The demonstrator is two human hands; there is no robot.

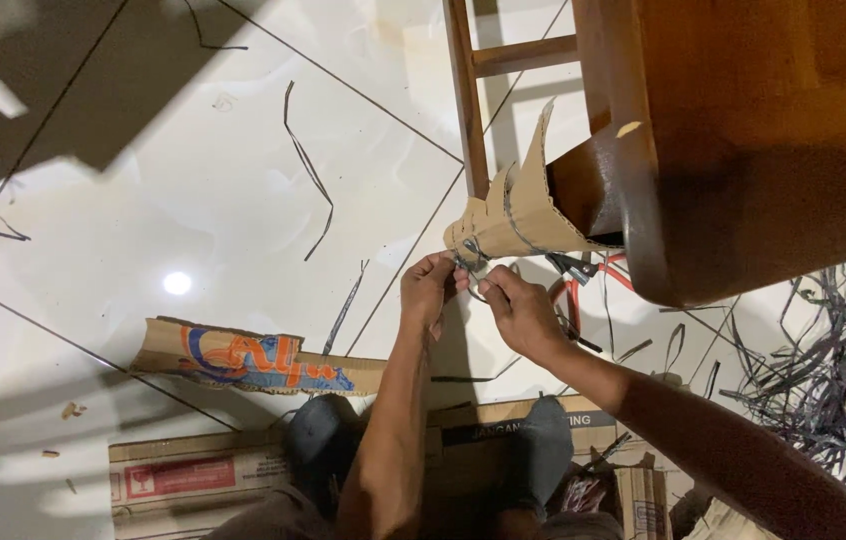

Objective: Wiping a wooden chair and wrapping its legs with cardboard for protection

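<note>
A: So, nearest are flattened boxes (193, 475) on the floor (143, 220), with both forearms reaching away over them.

B: And the hands?

A: The left hand (430, 290) and right hand (521, 312) sit close together, each pinching the thin strap (471, 262) where it ties around the cardboard wrap (518, 215) on the furniture leg (593, 185).

B: How would it handle?

A: I'd judge the strap light, stiff and springy, slippery too, so best gripped near the knot. The cardboard looks light and bendable.

B: Room?

A: Open tile to the left; on the right, a tangle of loose straps (823, 350), and the wooden furniture's edge (643, 200) overhangs just beyond.
</note>
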